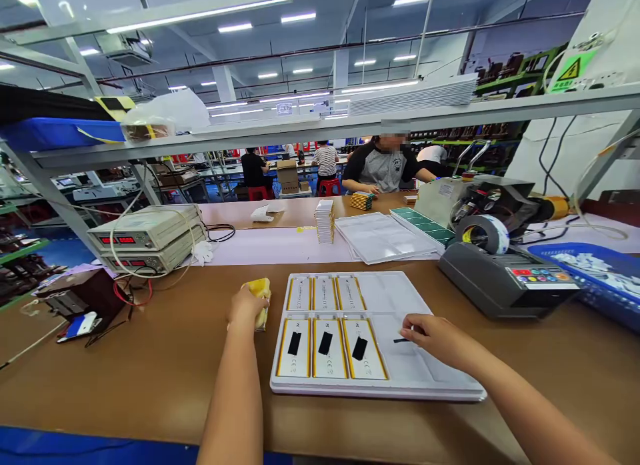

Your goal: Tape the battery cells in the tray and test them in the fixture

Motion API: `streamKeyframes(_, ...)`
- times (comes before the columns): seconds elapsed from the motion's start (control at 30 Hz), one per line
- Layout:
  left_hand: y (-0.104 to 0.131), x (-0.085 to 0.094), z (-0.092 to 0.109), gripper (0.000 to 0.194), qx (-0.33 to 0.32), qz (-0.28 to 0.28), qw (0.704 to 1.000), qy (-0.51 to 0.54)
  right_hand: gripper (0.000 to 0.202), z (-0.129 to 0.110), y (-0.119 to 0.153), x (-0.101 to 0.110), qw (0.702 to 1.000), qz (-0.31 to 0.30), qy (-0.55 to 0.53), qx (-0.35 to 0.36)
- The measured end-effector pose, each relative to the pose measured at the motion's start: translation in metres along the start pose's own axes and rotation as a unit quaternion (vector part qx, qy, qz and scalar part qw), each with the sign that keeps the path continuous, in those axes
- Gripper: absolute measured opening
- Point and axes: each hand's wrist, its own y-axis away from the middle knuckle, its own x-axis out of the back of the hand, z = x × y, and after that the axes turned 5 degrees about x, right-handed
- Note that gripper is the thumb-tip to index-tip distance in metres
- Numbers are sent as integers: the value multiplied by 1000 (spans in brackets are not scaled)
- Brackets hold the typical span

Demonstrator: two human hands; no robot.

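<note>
My left hand (243,307) is closed around a yellow-topped stack (261,289) that looks like battery cells, standing on the brown bench left of the tray. A strip of black tape (401,340) hangs from the pinched fingers of my right hand (433,336), over the tray's right half. The white plastic tray (425,386) carries several flat white battery cells with yellow edges. In its front row, a black tape piece lies on each of three cells, among them the left cell (294,358). Cells in the back row, such as the middle one (325,293), show no tape.
A grey tape dispenser (493,285) with a tape roll stands at the right, beside a blue basket (595,278) of white pieces. Stacked meters (145,238) with cables sit at the left. Behind are a cell stack (325,221), white trays (380,238) and a person (385,168).
</note>
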Motion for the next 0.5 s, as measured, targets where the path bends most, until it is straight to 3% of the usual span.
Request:
streamKeyframes(0.17, 3, -19, 2, 28, 15, 17, 999, -27, 18, -5, 1, 2, 1000, -1, 15, -6)
streamKeyframes(0.4, 9, -32, 19, 23, 18, 38, 995, -93, 20, -54, -18, 4, 980, 5, 197, 27)
streamKeyframes(0.5, 19, -32, 27, 35, 4, 55, 980, -189, 23, -72, -19, -1, 981, -21, 188, 33)
